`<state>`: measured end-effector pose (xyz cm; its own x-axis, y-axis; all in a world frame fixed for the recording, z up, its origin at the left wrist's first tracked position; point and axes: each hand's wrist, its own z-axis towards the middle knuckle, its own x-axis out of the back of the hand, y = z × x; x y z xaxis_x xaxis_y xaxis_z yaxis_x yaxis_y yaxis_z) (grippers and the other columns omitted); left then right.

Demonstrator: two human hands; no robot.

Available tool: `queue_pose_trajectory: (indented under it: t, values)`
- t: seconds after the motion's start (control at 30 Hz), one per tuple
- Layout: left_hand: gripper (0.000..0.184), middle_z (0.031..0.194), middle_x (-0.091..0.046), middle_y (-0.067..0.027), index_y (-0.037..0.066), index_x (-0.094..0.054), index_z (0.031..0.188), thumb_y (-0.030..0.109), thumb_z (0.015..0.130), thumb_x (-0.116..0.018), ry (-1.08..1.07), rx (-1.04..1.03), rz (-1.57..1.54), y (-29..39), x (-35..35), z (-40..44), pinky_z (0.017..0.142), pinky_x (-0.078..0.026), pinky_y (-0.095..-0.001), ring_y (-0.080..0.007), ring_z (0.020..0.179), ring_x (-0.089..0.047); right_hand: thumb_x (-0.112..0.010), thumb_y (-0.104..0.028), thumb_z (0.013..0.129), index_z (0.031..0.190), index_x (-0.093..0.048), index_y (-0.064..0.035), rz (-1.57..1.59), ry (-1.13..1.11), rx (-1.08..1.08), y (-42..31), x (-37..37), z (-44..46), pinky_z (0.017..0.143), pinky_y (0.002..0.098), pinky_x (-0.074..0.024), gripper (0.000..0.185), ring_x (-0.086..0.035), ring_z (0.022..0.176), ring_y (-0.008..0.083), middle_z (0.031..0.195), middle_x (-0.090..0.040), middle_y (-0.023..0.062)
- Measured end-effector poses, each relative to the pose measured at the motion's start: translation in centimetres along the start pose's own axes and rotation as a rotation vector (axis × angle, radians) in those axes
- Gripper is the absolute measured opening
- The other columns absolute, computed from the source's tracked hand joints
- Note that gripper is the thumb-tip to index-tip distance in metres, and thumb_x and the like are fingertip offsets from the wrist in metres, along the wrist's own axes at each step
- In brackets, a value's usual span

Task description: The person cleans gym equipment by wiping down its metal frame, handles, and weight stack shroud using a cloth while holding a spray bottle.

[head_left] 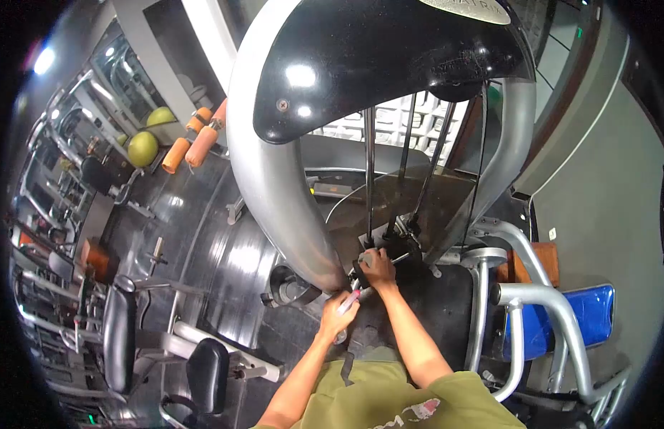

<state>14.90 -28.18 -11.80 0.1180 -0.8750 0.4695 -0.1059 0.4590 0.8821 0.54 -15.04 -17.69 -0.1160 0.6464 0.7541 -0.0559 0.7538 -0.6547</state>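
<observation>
My left hand [337, 315] is closed around a slim whitish object with a pink end [349, 302], at the lower left of the machine's frame. Its exact kind is too small to make out. Just above and to the right, my right hand [378, 269] is closed at the base of the weight machine's guide rods [370, 171], beside small dark and metal parts. A dark piece shows by its fingers, but what they grip is hidden. Curving silver uprights [269, 168] and a glossy black top cover [389, 57] stand over both hands.
Beside my right arm lies a black surface [435, 314], with silver tubular bars [546, 300] and a blue pad [561, 322] farther right. Orange foam rollers [201, 146] and a yellow-green ball [142, 149] are at the far left. Black-padded gym machines [121, 332] stand at left.
</observation>
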Motion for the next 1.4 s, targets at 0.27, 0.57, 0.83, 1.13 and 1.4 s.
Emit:
queue_pose_trajectory:
  t: [0.27, 0.57, 0.83, 1.13, 1.4]
  values:
    - [0.019, 0.064, -0.063, -0.0057, 0.003, -0.067, 0.089, 0.022, 0.086, -0.068, -0.018, 0.075, -0.047, 0.2, 0.7, -0.2, 0.052, -0.049, -0.0325, -0.0138, 0.053, -0.061, -0.077, -0.031, 0.077, 0.102, -0.069, -0.0208, 0.098, -0.203, 0.378, 1.8, 5.9, 0.6, 0.080, 0.0474, -0.0536, 0.028, -0.064, 0.097, 0.0357, 0.103, -0.061, 0.0107]
    - [0.020, 0.065, -0.063, -0.0054, 0.002, -0.067, 0.091, 0.021, 0.089, -0.067, -0.023, 0.195, -0.103, 2.5, 1.8, -0.6, 0.051, -0.051, -0.0297, -0.0132, 0.052, -0.063, -0.071, -0.034, 0.080, 0.105, -0.067, -0.0209, 0.009, -0.337, 0.528, 1.8, 4.8, 1.8, 0.082, 0.0474, -0.0531, 0.029, -0.063, 0.101, 0.0360, 0.109, -0.058, 0.0101]
    - [0.022, 0.068, -0.064, -0.0059, 0.003, -0.067, 0.095, 0.024, 0.089, -0.067, -0.066, 0.223, -0.150, 2.3, 2.0, -0.6, 0.051, -0.050, -0.0307, -0.0136, 0.053, -0.063, -0.069, -0.032, 0.082, 0.109, -0.065, -0.0157, 0.010, -0.283, 0.367, 1.0, 3.9, 3.1, 0.087, 0.0483, -0.0513, 0.032, -0.063, 0.102, 0.0388, 0.110, -0.060, 0.0127]
    - [0.021, 0.070, -0.064, -0.0046, 0.002, -0.067, 0.093, 0.022, 0.091, -0.067, -0.094, 0.228, -0.144, 1.4, 1.6, -0.1, 0.051, -0.050, -0.0296, -0.0133, 0.054, -0.063, -0.076, -0.024, 0.075, 0.107, -0.067, -0.0179, 0.034, -0.355, 0.712, 2.3, 4.5, -0.1, 0.079, 0.0468, -0.0533, 0.034, -0.065, 0.095, 0.0346, 0.107, -0.059, 0.0080]
    - [0.021, 0.072, -0.065, -0.0046, 0.002, -0.067, 0.093, 0.023, 0.091, -0.067, -0.097, 0.232, -0.172, 0.6, 2.0, -0.1, 0.051, -0.050, -0.0288, -0.0130, 0.055, -0.063, -0.067, -0.031, 0.083, 0.111, -0.066, -0.0156, 0.091, -0.250, 0.369, 1.4, 1.7, 3.3, 0.086, 0.0486, -0.0514, 0.032, -0.062, 0.102, 0.0407, 0.111, -0.058, 0.0154]
